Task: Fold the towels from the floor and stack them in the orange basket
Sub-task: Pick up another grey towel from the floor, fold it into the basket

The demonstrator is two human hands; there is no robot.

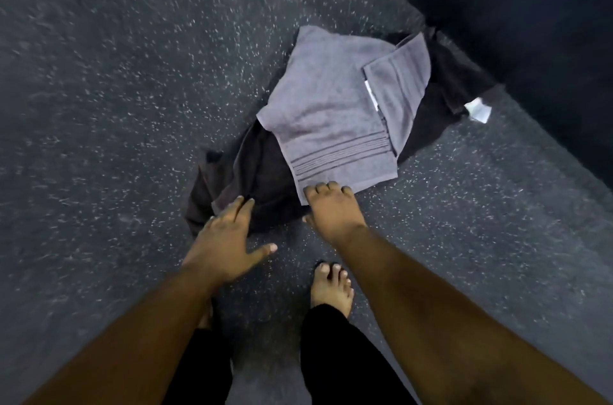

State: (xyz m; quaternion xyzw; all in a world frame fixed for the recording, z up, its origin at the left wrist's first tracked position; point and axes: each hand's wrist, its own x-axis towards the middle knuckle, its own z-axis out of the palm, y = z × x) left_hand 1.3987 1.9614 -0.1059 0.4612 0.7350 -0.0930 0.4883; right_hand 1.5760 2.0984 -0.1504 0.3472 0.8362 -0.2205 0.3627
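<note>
Floor (99, 106): upper towel (325, 106) lies on lower towel (252, 179); left hand (225, 238) at lower towel's near edge, right hand (331, 208) on upper towel's near edge.

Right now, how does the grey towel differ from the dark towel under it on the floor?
The grey towel is light with a striped band near its edge; the dark towel is near black and plain as far as shows. The grey towel lies on top, fairly flat with a corner folded over; the dark towel is bunched beneath, poking out both ends. The right hand curls on the grey towel's edge; the left hand reaches open over the dark towel. Both carry a white tag.
</note>
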